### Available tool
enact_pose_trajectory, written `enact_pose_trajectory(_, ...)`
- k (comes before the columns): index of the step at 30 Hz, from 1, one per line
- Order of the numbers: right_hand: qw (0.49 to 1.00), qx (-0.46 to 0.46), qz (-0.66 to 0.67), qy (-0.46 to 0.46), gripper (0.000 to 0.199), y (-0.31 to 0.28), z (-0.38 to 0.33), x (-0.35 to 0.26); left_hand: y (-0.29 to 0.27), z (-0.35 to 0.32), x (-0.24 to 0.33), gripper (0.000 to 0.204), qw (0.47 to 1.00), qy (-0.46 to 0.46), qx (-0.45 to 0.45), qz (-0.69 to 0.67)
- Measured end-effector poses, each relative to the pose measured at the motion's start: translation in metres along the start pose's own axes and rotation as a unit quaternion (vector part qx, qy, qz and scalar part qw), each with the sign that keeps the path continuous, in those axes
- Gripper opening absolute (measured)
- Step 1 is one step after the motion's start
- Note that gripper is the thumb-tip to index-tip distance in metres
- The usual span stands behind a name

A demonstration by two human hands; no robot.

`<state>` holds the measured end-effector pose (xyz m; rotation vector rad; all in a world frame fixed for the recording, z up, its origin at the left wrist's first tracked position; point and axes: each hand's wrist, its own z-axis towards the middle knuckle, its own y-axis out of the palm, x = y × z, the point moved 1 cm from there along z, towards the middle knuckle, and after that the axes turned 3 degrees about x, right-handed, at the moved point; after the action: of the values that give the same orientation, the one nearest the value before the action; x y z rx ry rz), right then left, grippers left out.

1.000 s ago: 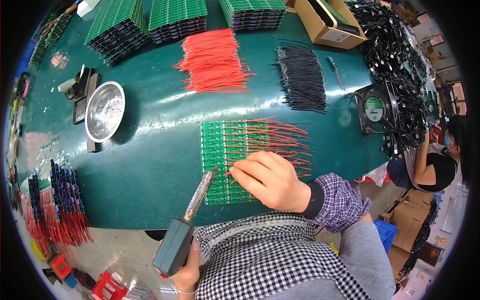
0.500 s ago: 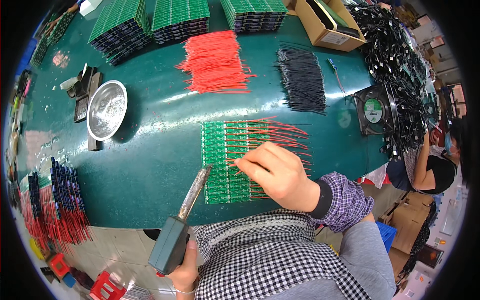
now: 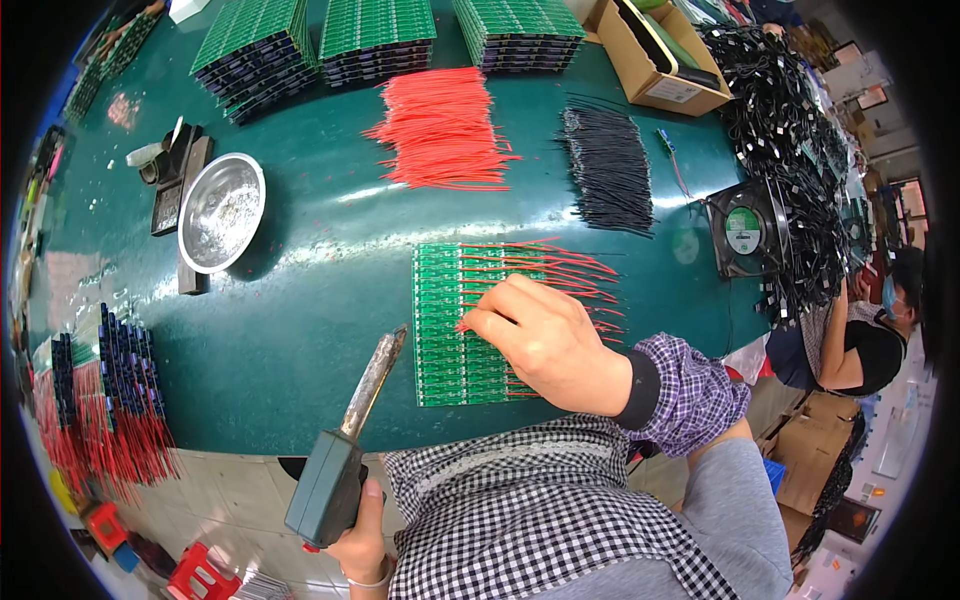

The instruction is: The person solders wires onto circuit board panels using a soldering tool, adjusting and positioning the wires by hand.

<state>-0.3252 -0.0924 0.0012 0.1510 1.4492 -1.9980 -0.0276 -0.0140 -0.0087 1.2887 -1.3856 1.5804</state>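
A green circuit board panel point(image 3: 437, 330) lies on the table in front of me, with several red wires point(image 3: 575, 268) running off its right side. My right hand point(image 3: 555, 345) is closed above the panel, thumb and fingertips pinching red wire at its middle columns; how many wires is hard to make out. In my left hand point(image 3: 365, 538), low at the table's front edge, is the grey handle of a soldering gun point(image 3: 328, 485). Its metal tip points up and right, just left of the panel and apart from it.
Bundles of red wires point(image 3: 440, 130) and black wires point(image 3: 608, 165) lie beyond the panel. A metal bowl point(image 3: 222, 213) stands left, a fan point(image 3: 745, 230) right beside heaped black cables point(image 3: 790, 130). Stacked boards point(image 3: 378, 30) and a cardboard box point(image 3: 665, 75) line the back. A co-worker point(image 3: 860, 340) sits right.
The soldering gun's tip has drawn back left, from over the panel's left edge to beside it. My right hand still pinches red wire and has shifted only slightly. The whole view has moved a little.
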Motion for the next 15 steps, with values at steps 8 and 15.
enact_pose_trajectory(8, 0.989, 0.037, -0.134, -0.051, 0.021, 0.0079, 0.0015, -0.0103, 0.0023, 0.0003, 0.0049, 0.041, 1.0, -0.008, 0.017, -0.016)
enact_pose_trajectory(15, 0.989, 0.064, -0.114, -0.067, 0.022, 0.0056, -0.0012, -0.0061, -0.0033, -0.0022, 0.0029, 0.041, 1.0, -0.019, -0.005, -0.002)
